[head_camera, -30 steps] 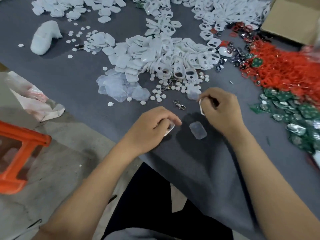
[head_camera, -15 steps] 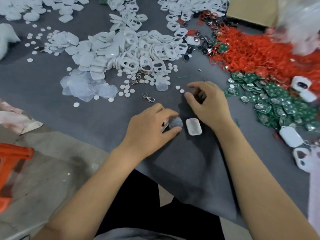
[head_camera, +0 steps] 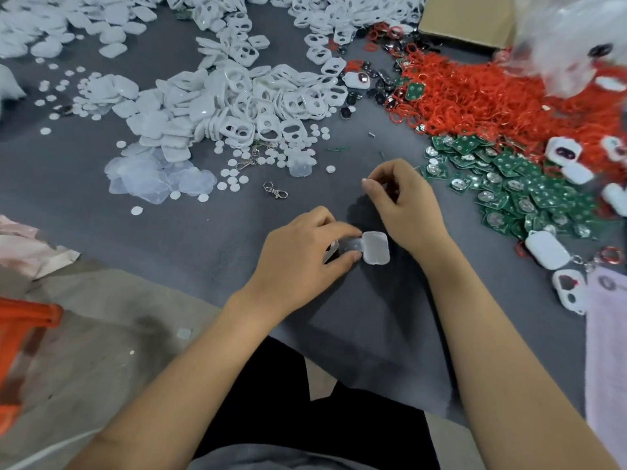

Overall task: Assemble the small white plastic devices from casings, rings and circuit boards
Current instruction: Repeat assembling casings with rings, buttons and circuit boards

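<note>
Pinching a clear plastic piece in your left hand, you now have it touching the white rounded-square casing on the grey counter; your right hand has lifted off the casing, fingers curled, contents unclear, so fitting looks next

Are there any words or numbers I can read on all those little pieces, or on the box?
None can be read.
Green circuit boards: only silvery dots show, and any print is too small to read.
Cardboard box: the side in view is plain.
Pale cloth at the right edge: a faint round mark near its top, too blurred to read.
White casings: no print shows.
</note>
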Demonstrator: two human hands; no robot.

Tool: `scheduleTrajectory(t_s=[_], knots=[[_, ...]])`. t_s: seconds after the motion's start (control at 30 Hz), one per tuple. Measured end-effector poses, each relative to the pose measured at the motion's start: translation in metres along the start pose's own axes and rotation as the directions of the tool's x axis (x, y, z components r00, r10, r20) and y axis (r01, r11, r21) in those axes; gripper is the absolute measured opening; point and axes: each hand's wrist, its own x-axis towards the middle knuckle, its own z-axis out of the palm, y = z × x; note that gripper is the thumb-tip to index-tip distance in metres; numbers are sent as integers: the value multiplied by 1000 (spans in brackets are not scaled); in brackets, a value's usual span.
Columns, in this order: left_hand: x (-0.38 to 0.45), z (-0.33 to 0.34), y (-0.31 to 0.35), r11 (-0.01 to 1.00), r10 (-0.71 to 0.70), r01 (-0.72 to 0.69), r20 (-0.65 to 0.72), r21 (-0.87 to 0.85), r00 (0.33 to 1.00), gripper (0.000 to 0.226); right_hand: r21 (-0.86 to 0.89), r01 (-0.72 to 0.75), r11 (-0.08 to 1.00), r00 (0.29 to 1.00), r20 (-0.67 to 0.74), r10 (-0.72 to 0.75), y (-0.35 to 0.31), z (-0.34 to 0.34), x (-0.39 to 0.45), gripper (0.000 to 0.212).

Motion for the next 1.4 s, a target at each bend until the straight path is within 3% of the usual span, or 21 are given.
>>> scheduleTrajectory(t_s=[0.13, 0.3, 0.47, 0.57, 0.73, 0.9, 1.03, 1.17, 1.4], knots=[[4, 10, 11, 998, 58, -58, 28, 0, 998, 34, 82, -19, 996, 1000, -7, 20, 4, -20, -52, 6], [6, 23, 30, 990, 142, -141, 33, -24, 989, 34, 84, -107, 991, 959, -253, 125, 8, -42, -106, 13], [2, 33, 43, 967, 249, -246, 53, -61, 967, 40, 113, -167, 979, 915, -351, 197, 13, -56, -133, 14], [1, 31, 45, 976, 207, -200, 90, -84, 974, 59, 122, -190, 974, 893, -390, 224, 11, -55, -135, 11], [-1, 22, 31, 945, 88, -56, 83, -321, 993, 40, 111, -213, 971, 863, -444, 240, 3, -55, -132, 21], [-8, 20, 25, 955, 77, -54, 68, -293, 995, 47, 90, -290, 953, 851, -431, 300, 6, -58, -144, 11], [-11, 22, 24, 982, 118, -110, 42, -152, 992, 63, -176, -283, 943, 889, -418, 189, 9, -59, -150, 13], [-13, 24, 26, 986, 146, -143, 23, -85, 989, 59, -257, -279, 925, 894, -421, 152, 7, -55, -150, 14], [-17, 23, 26, 965, 251, -252, -16, -77, 968, 46, -317, 25, 948, 914, -378, -151, 1, -50, -156, 9]])
